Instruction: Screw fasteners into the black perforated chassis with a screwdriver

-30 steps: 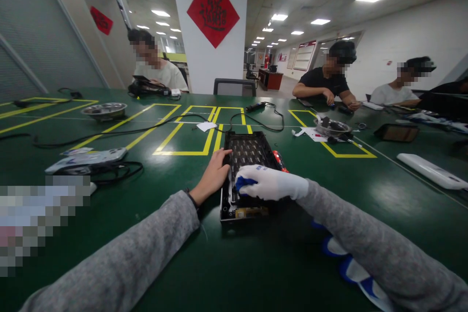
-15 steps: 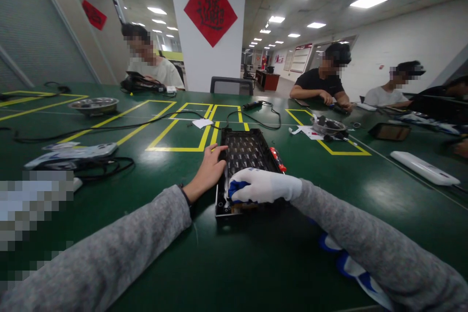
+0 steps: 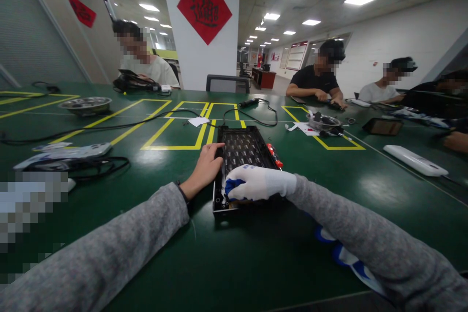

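Note:
A shallow black plastic casing (image 3: 244, 148) lies lengthwise in front of me, its inside covered with rows of small light marks. My left hand (image 3: 205, 163) is bare and bent at the casing's left edge, index finger over the rim and thumb against the side. My right hand (image 3: 252, 183), in a white glove with blue fingertips, reaches over the casing's near end. Its fingers are closed at the near left corner; what they hold is hidden. A red and black tool (image 3: 275, 156) lies against the casing's right side.
A metal bowl (image 3: 86, 106) and cables (image 3: 98, 165) are on the left. To the right are a dish of parts (image 3: 323, 122), a brown box (image 3: 382, 126) and a white device (image 3: 415, 160). A glove (image 3: 347, 258) lies below my right forearm. Several people sit around the table.
The whole view has shifted slightly, so everything sits a little further left. Both hands keep their places on the casing.

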`<action>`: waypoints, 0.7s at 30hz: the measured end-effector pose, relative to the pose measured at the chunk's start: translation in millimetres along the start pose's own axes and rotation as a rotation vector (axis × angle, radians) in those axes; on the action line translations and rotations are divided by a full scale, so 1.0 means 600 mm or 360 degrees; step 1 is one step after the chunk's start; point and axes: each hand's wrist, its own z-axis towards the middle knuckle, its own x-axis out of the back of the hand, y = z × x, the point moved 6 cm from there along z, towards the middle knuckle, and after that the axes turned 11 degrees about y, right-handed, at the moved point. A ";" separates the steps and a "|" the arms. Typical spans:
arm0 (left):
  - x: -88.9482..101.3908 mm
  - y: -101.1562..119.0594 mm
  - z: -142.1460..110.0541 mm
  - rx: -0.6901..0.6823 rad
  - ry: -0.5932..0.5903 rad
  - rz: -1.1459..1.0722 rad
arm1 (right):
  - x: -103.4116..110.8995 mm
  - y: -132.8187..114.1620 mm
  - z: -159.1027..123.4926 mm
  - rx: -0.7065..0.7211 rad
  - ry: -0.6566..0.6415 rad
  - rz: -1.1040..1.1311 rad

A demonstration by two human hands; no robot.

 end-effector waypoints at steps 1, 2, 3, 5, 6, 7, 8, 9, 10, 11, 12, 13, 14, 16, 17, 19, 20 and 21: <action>0.000 0.000 0.000 -0.0002 0.0004 0.0004 | 0.000 0.000 0.000 0.0008 -0.0003 -0.0002; 0.000 0.000 0.000 -0.0002 0.0008 0.0007 | -0.001 0.000 0.001 0.0013 -0.0004 -0.0001; 0.000 -0.001 0.000 0.0004 0.0012 0.0010 | -0.001 0.000 0.001 0.0014 -0.0003 0.0004; 0.000 -0.003 0.001 0.0025 0.0014 0.0010 | -0.001 0.001 0.002 0.0009 0.0020 0.0014; -0.001 -0.004 0.001 0.0032 0.0012 0.0008 | -0.001 0.001 0.003 0.0008 0.0042 0.0017; -0.001 -0.004 0.002 0.0035 0.0010 0.0005 | 0.000 0.001 0.003 0.0008 0.0060 0.0015; -0.001 -0.004 0.002 0.0035 0.0008 0.0004 | 0.000 0.000 0.004 0.0005 0.0070 0.0007; -0.001 -0.004 0.002 0.0033 0.0006 0.0005 | 0.001 -0.001 0.004 -0.0005 0.0076 -0.0006; -0.001 -0.003 0.002 0.0030 0.0005 0.0006 | 0.001 -0.002 0.003 -0.0019 0.0072 -0.0021; -0.001 -0.002 0.002 0.0028 0.0005 0.0006 | 0.001 -0.002 0.002 -0.0038 0.0065 -0.0035; -0.001 -0.001 0.002 0.0029 0.0007 0.0006 | 0.002 -0.003 0.002 -0.0059 0.0060 -0.0044; -0.001 -0.001 0.002 0.0029 0.0007 0.0006 | 0.003 -0.004 0.001 -0.0075 0.0059 -0.0047; -0.001 0.000 0.002 0.0027 0.0005 0.0006 | 0.004 -0.005 0.000 -0.0086 0.0068 -0.0047; -0.001 0.000 0.002 0.0031 0.0004 0.0006 | 0.007 -0.008 -0.001 -0.0087 0.0095 -0.0040; -0.001 -0.001 0.002 0.0036 0.0004 0.0006 | 0.008 -0.009 -0.001 -0.0085 0.0105 -0.0035; -0.001 -0.002 0.002 0.0045 0.0006 0.0001 | 0.009 -0.010 -0.001 -0.0091 0.0113 -0.0024; -0.001 -0.003 0.003 0.0048 0.0008 -0.0003 | 0.009 -0.009 -0.001 -0.0098 0.0112 -0.0012; -0.002 -0.003 0.003 0.0048 0.0008 -0.0006 | 0.009 -0.008 -0.001 -0.0105 0.0106 0.0006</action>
